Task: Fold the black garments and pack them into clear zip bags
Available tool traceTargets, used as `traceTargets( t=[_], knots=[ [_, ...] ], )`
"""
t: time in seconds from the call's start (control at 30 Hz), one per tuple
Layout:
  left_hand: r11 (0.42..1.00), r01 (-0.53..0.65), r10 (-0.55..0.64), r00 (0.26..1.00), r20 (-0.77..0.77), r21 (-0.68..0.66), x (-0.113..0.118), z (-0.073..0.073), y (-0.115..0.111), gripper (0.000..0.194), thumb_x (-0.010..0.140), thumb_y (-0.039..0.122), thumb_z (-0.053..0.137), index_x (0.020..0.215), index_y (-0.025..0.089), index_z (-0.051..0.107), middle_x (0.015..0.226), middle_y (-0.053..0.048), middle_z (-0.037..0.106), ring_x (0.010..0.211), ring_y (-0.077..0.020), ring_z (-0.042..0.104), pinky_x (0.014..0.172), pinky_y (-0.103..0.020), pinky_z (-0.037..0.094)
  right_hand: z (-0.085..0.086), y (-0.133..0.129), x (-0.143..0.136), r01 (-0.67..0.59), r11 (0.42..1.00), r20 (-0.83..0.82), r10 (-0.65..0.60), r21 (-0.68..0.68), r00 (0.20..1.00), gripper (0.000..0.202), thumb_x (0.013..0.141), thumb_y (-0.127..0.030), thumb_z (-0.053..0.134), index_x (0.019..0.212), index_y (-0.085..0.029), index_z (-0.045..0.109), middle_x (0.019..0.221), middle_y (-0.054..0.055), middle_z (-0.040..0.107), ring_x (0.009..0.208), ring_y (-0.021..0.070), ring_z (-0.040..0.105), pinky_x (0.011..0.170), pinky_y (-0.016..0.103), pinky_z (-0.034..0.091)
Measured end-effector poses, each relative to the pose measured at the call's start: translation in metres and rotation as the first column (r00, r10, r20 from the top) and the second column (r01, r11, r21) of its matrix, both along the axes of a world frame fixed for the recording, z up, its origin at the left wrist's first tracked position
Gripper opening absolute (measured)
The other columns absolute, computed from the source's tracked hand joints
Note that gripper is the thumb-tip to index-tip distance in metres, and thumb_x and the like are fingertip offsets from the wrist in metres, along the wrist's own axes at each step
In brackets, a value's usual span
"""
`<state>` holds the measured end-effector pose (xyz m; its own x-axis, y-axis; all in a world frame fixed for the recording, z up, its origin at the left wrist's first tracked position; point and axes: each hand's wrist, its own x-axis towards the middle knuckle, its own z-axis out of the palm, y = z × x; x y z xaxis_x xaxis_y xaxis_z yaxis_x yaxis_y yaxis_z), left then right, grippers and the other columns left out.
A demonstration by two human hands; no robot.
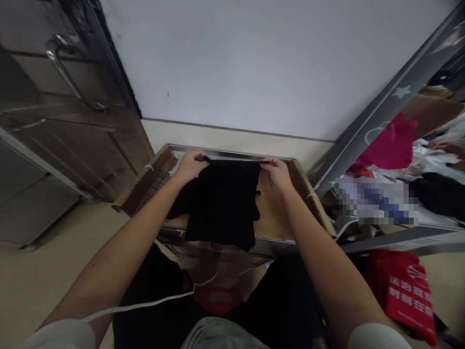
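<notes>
A piece of black cloth [223, 203], perhaps a garment, is stretched between my two hands, its top edge nearly straight. My left hand [192, 165] pinches the upper left corner. At the upper right corner, my right hand [276, 172] grips it between thumb and fingers. The cloth hangs toward me over a shallow cardboard box [274, 213], and its lower edge reaches past the box's near side. More black fabric spreads to the left under my left wrist; I cannot tell whether it is the same piece.
A metal door with a handle [72, 77] stands at left, a white wall [232, 63] ahead. On the right, a grey frame [385, 92] borders a cluttered surface with a pink bag [390, 145]. Below it hangs a red bag [407, 295]. A white cord [152, 303] crosses my lap.
</notes>
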<state>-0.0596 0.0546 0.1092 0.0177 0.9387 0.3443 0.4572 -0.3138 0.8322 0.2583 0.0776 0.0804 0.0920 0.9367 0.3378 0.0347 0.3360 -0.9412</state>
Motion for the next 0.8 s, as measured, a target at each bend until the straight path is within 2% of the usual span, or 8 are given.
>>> traceTargets(
  t=[0.07,0.13,0.23,0.37,0.47,0.6,0.7,0.8],
  knots=[
    [0.998,0.008,-0.005,0.998,-0.064,0.056,-0.001,0.002,-0.024,0.014,0.074,0.019,0.065,0.086,0.018,0.070,0.087,-0.004,0.071,0.086,-0.0195,0.064,0.084,-0.034,0.050,0.004,-0.020,0.006,-0.035,0.999,0.021,0.035,0.011,0.999,0.014,0.069,-0.029,0.070,0.080,-0.023,0.065,0.095,0.003,0.074,0.099,0.0255,0.067,0.097,0.045,0.049],
    [0.993,0.041,-0.027,0.992,-0.122,0.114,-0.002,-0.004,-0.051,0.015,0.075,0.018,0.062,0.088,0.020,0.069,0.095,-0.004,0.072,0.095,-0.0211,0.064,0.092,-0.036,0.048,0.001,-0.045,0.013,-0.069,0.998,0.025,0.069,-0.003,0.997,0.009,0.068,-0.025,0.067,0.076,-0.023,0.064,0.100,0.004,0.075,0.107,0.0275,0.066,0.102,0.047,0.046],
    [0.982,0.070,-0.030,0.976,-0.217,0.176,-0.004,-0.025,-0.089,0.014,0.076,0.015,0.057,0.085,0.021,0.065,0.098,-0.004,0.069,0.101,-0.0218,0.062,0.099,-0.039,0.046,-0.018,-0.085,0.025,-0.091,0.995,0.130,0.096,-0.040,0.987,0.002,0.070,-0.024,0.063,0.072,-0.023,0.064,0.117,0.006,0.073,0.120,0.0305,0.062,0.107,0.049,0.043],
    [0.996,-0.019,0.048,0.942,-0.333,0.092,-0.004,-0.059,-0.121,0.014,0.073,0.013,0.057,0.078,0.023,0.065,0.110,-0.007,0.062,0.110,-0.0254,0.057,0.103,-0.043,0.044,-0.052,-0.122,0.029,-0.074,0.996,0.291,0.088,-0.058,0.953,0.006,0.069,-0.022,0.059,0.065,-0.024,0.063,0.131,0.007,0.067,0.127,0.0314,0.058,0.112,0.050,0.038],
    [0.998,-0.061,0.056,0.933,-0.355,-0.003,-0.005,-0.075,-0.132,0.016,0.070,0.012,0.057,0.075,0.025,0.065,0.116,-0.008,0.059,0.117,-0.0278,0.055,0.106,-0.046,0.043,-0.068,-0.133,0.026,-0.096,0.994,0.385,0.110,-0.057,0.916,0.011,0.067,-0.019,0.057,0.063,-0.025,0.065,0.139,0.006,0.062,0.135,0.0312,0.053,0.115,0.051,0.036],
    [0.996,-0.046,0.015,0.936,-0.351,-0.082,-0.009,-0.079,-0.136,0.017,0.067,0.012,0.053,0.070,0.025,0.064,0.104,-0.008,0.063,0.112,-0.0286,0.057,0.101,-0.045,0.045,-0.073,-0.137,0.024,-0.121,0.992,0.512,0.117,-0.025,0.851,0.020,0.065,-0.014,0.052,0.060,-0.026,0.067,0.146,0.002,0.056,0.140,0.0313,0.046,0.118,0.056,0.032],
    [0.989,-0.009,-0.039,0.947,-0.318,-0.149,-0.011,-0.073,-0.131,0.014,0.070,0.017,0.050,0.063,0.024,0.061,0.093,-0.006,0.065,0.109,-0.0281,0.058,0.098,-0.043,0.045,-0.063,-0.140,0.021,-0.075,0.996,0.609,0.026,0.054,0.792,0.027,0.061,-0.008,0.048,0.058,-0.026,0.069,0.149,-0.001,0.053,0.144,0.0325,0.039,0.119,0.060,0.029],
    [0.974,-0.025,-0.029,0.972,-0.231,-0.227,-0.008,-0.066,-0.121,0.020,0.082,0.030,0.048,0.064,0.023,0.054,0.076,-0.002,0.061,0.088,-0.0234,0.061,0.084,-0.037,0.047,-0.041,-0.146,0.003,-0.005,0.980,0.646,-0.128,0.199,0.753,0.034,0.060,-0.005,0.048,0.072,-0.027,0.072,0.153,-0.002,0.049,0.150,0.0327,0.031,0.120,0.064,0.026]
  ],
)
